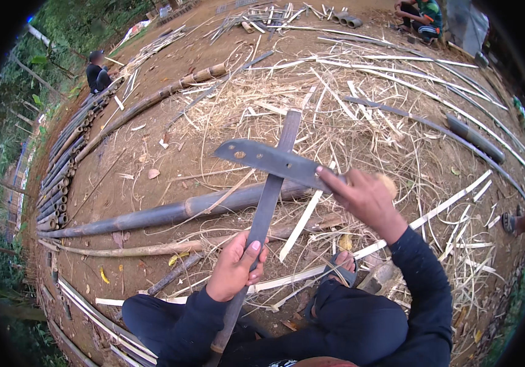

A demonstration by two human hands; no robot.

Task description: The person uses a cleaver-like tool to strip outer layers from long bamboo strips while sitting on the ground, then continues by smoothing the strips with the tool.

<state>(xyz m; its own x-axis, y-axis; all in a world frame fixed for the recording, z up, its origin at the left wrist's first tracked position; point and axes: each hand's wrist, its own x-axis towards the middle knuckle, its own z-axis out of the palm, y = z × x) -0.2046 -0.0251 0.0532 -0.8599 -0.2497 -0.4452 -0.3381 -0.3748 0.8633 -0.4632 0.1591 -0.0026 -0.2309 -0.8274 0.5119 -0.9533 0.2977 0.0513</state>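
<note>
My left hand (233, 269) is closed around a long dark bamboo strip (267, 211), thumb lying along it. The strip slants from my lap up and away to a paler far end. In my right hand (367, 200) is a machete (256, 158), its broad dark blade pierced by several holes and pointing left. My index finger stretches along the blade, and the rounded end of a pale handle shows behind the hand. The blade lies across the strip, above my left hand; whether its edge bites into the strip I cannot tell.
A thick dark bamboo pole (171, 213) lies on the soil beyond my knees. Pale shavings (238, 101) and split strips (302, 226) litter the ground. Cut bamboo poles (67, 177) are stacked at left. One person (97, 73) sits far left, another (424, 21) far right.
</note>
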